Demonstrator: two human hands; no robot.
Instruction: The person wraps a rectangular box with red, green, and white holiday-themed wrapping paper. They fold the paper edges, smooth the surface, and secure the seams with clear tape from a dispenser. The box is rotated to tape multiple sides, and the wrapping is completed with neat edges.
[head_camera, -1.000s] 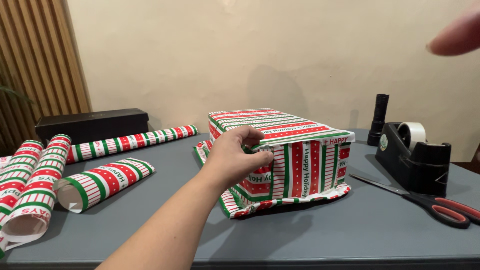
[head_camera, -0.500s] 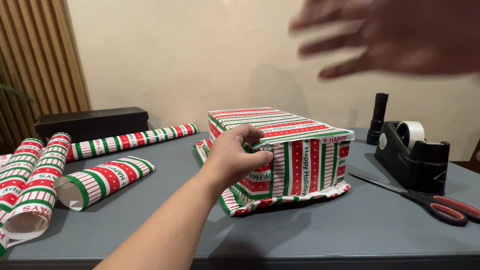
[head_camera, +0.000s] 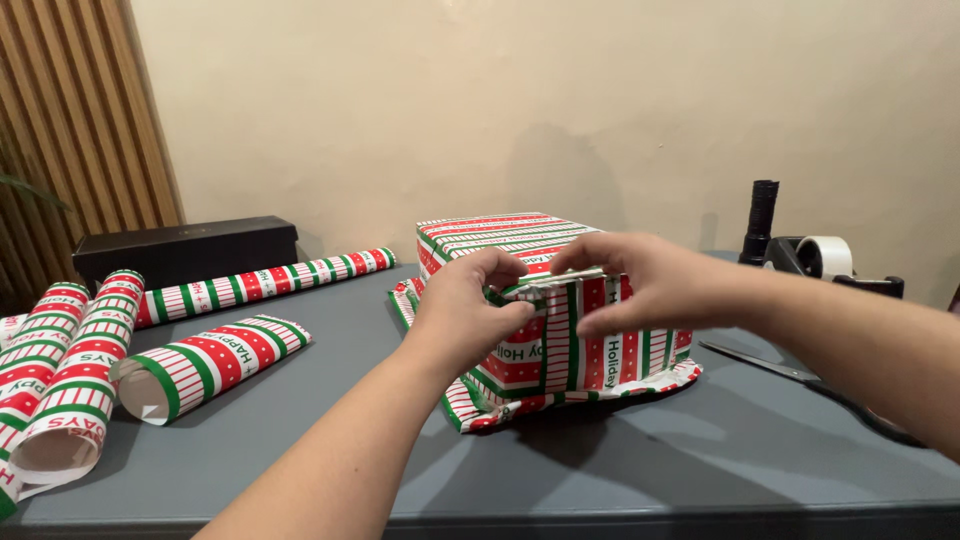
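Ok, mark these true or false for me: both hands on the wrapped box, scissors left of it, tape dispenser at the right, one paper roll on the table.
Both hands, left hand and right hand, are on the wrapped box: true.
The scissors lie left of the box: false, they lie to its right.
The tape dispenser stands at the right: true.
Only one paper roll is on the table: false, several lie at the left.

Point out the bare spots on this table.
Bare grey table shows in front of the wrapped box, and between it and the short paper roll. The far left is crowded with rolls; scissors lie right.
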